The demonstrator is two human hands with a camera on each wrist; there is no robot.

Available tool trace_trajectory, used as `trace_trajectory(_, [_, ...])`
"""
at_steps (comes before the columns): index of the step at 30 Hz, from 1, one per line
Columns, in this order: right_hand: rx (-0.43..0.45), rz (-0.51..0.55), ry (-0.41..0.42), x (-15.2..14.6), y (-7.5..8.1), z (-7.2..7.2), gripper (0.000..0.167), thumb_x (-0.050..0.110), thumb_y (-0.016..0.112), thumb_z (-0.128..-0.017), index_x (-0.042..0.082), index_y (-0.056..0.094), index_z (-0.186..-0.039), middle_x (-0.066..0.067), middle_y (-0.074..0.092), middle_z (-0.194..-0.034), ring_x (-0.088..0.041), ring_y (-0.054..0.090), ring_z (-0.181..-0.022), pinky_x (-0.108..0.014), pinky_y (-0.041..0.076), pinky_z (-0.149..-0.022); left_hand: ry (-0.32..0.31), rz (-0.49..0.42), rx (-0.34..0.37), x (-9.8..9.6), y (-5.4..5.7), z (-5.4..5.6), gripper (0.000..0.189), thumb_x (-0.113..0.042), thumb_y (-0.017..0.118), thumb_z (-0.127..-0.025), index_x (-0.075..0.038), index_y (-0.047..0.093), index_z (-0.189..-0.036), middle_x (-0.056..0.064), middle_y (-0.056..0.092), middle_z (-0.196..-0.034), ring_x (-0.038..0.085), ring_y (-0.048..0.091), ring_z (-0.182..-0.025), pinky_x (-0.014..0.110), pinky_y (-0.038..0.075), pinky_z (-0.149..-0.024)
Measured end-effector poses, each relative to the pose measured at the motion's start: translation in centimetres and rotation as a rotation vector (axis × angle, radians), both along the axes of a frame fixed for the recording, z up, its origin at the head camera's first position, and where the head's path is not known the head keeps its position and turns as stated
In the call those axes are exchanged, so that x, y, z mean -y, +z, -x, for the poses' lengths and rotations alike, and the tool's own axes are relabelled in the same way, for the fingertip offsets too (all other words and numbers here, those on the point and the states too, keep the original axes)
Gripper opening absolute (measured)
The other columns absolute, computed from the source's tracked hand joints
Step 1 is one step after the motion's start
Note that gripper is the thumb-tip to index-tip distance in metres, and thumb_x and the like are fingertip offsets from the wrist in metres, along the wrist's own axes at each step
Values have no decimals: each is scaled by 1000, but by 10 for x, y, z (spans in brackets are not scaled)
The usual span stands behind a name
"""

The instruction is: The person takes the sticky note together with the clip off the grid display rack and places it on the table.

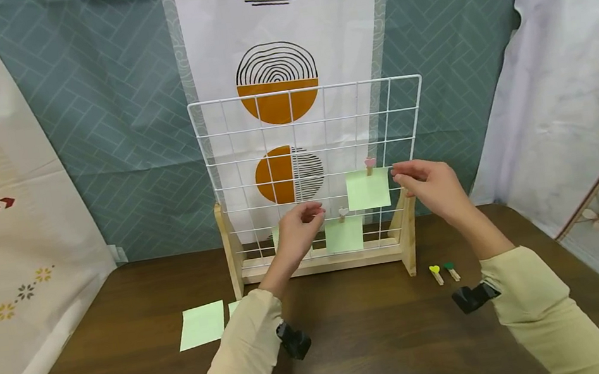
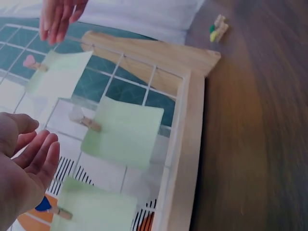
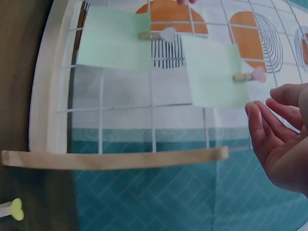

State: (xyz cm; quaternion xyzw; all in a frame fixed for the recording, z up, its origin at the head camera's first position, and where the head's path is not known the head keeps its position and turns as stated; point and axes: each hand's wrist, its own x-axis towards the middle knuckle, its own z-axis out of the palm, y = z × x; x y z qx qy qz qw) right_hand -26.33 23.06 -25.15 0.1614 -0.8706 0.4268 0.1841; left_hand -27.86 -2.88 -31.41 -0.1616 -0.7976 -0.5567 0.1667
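A white wire grid [image 1: 325, 121] stands upright in a wooden base [image 1: 344, 262]. Pinned to it is a pale green note [image 1: 368, 190] with a pink heart clip [image 1: 369, 163], lower down another green note [image 1: 344, 235] with a white heart clip [image 1: 343, 211]. A third note [image 2: 96, 207], with a blue clip [image 2: 44, 204], is partly hidden behind my left hand [image 1: 297, 233] in the head view. That hand hovers before the grid, fingers loosely bent around nothing. Beside the upper note's right edge, my right hand [image 1: 433, 186] also holds nothing, its fingers relaxed.
On the brown table [image 1: 356, 345], a loose green note [image 1: 202, 324] lies to the left, with another note [image 1: 233, 307] partly covered by my left sleeve. A yellow heart clip [image 1: 435, 274] and a green one [image 1: 452, 271] lie right of the base. Patterned cloths hang behind.
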Motion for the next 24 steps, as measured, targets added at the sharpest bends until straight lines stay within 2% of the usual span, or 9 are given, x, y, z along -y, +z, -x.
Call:
trace_trajectory(2, [-13, -15, -7, 3, 6, 0, 35, 19, 57, -99, -2, 61, -126, -18, 65, -119, -31, 64, -99, -21, 52, -71, 6, -15, -13, -6, 4, 1, 21, -6, 63, -91, 3, 68, -109, 12, 70, -97, 25, 64, -90, 31, 52, -78])
trace_trajectory(7, [-36, -58, -24, 10, 18, 0, 34, 18, 57, -98, 0, 61, -126, -18, 64, -120, -31, 64, -98, -18, 51, -68, 46, 2, -97, -23, 10, 6, 18, -6, 62, -92, 4, 69, -106, 13, 70, -96, 26, 64, -88, 31, 53, -75])
trace_trajectory(9, [-41, -73, -25, 13, 21, 1, 33, 17, 56, -99, 0, 61, -127, -18, 64, -120, -32, 65, -96, -21, 52, -68, 49, 9, -118, -29, 11, 7, 18, -5, 62, -92, 4, 69, -107, 13, 71, -97, 26, 65, -89, 32, 53, -76])
trace_trajectory(13, [-42, -92, -16, 17, 27, 4, 33, 15, 55, -99, -1, 59, -128, -18, 62, -124, -33, 67, -95, -32, 55, -73, 29, 4, -117, -39, 12, 9, 23, -3, 62, -91, 5, 68, -112, 14, 70, -102, 27, 66, -92, 32, 53, -79])
trace_trajectory(16, [-27, -90, -6, 21, 30, 7, 34, 12, 54, -99, -3, 58, -129, -19, 60, -127, -33, 65, -102, -39, 55, -77, 18, -9, -110, -46, 13, 10, 26, -2, 62, -91, 6, 65, -116, 15, 69, -106, 28, 66, -94, 32, 52, -81])
trace_trajectory(20, [16, -81, 26, 26, 32, 14, 36, 13, 56, -99, -5, 56, -130, -21, 59, -127, -33, 64, -104, -40, 54, -78, 34, -27, -105, -52, 14, 12, 26, -2, 61, -91, 6, 65, -116, 15, 69, -105, 27, 65, -94, 31, 53, -80])
trace_trajectory(24, [56, -107, 42, 29, 34, 21, 39, 19, 58, -98, -4, 57, -130, -20, 62, -123, -33, 67, -94, -39, 55, -77, 72, -31, -107, -58, 17, 13, 25, -2, 60, -91, 5, 67, -114, 14, 70, -102, 26, 66, -93, 31, 53, -77])
